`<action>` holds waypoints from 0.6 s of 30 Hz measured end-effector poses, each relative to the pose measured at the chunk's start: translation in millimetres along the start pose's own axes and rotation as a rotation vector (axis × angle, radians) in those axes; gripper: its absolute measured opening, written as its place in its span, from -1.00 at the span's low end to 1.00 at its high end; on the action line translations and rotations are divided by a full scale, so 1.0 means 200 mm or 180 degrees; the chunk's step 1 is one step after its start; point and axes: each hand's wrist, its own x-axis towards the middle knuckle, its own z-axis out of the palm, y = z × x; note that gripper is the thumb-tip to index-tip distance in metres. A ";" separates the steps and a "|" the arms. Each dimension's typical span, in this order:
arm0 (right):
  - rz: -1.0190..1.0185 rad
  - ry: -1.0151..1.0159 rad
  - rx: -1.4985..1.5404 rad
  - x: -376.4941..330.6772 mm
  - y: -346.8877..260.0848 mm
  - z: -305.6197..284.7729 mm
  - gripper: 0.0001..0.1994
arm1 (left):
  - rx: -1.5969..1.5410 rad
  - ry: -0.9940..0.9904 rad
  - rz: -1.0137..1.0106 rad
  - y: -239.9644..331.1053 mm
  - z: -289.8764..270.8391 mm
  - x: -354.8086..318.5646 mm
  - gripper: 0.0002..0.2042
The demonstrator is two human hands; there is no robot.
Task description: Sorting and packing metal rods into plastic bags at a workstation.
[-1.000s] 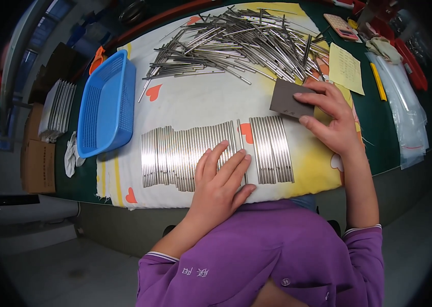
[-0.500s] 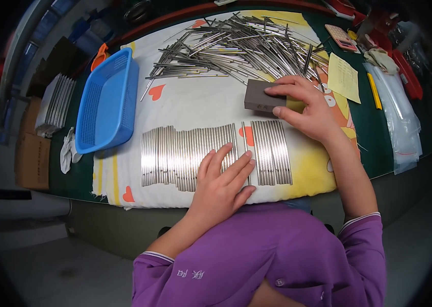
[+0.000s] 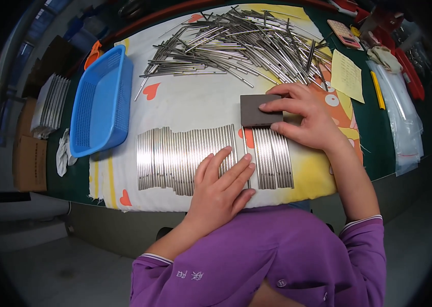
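My right hand [image 3: 303, 113] grips a dark grey rectangular block [image 3: 255, 108] by its right end, thumb on the near edge and fingers on top. The block sits at the top ends of a short row of metal rods [image 3: 273, 158], covering some of their tips. Flat over the right part of a wider row of metal rods [image 3: 175, 158] lies my left hand [image 3: 222, 180], its fingers spread. Its forefinger and thumb are at a lone rod in the gap between the two rows. Part of that rod is hidden under the hand and the block.
A large loose heap of metal rods [image 3: 241, 43] covers the far side of the printed cloth [image 3: 195, 100]. At left stands a blue plastic basket [image 3: 101, 100]. To the right lie a yellow paper [image 3: 346, 77], a yellow cutter [image 3: 377, 91], plastic bags [image 3: 397, 117] and a calculator [image 3: 344, 34].
My right hand has brought the block toward me and slightly left, down to the rods' top ends. My left hand has stayed almost in place; the view has shifted slightly.
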 end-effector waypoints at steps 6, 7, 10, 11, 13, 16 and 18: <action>-0.0067 -0.0030 -0.0049 0.01 0.00 0.03 -0.65 | 0.0038 -0.0070 -0.0002 0.00 0.00 0.00 -0.57; -0.0048 -0.0036 -0.0045 0.02 0.00 0.04 -0.65 | 0.0031 -0.0086 -0.0029 0.00 0.00 0.00 -0.55; -0.0235 -0.0021 -0.0284 0.03 -0.01 0.03 -0.65 | 0.0062 -0.0087 -0.0070 0.01 0.00 -0.01 -0.52; -0.0141 -0.0045 -0.0164 0.03 0.00 0.02 -0.65 | 0.0123 -0.0068 -0.0089 0.00 0.00 -0.01 -0.52; -0.0054 -0.0075 -0.0034 0.03 0.00 0.03 -0.65 | 0.0103 -0.0077 -0.0099 0.00 0.00 -0.01 -0.52; -0.0038 -0.0076 -0.0080 0.03 -0.02 0.02 -0.65 | 0.0044 -0.0077 -0.0079 0.00 0.01 -0.01 -0.52; -0.0424 -0.0079 -0.0446 0.06 -0.02 0.04 -0.66 | 0.0044 -0.0068 -0.0087 0.00 0.01 -0.02 -0.53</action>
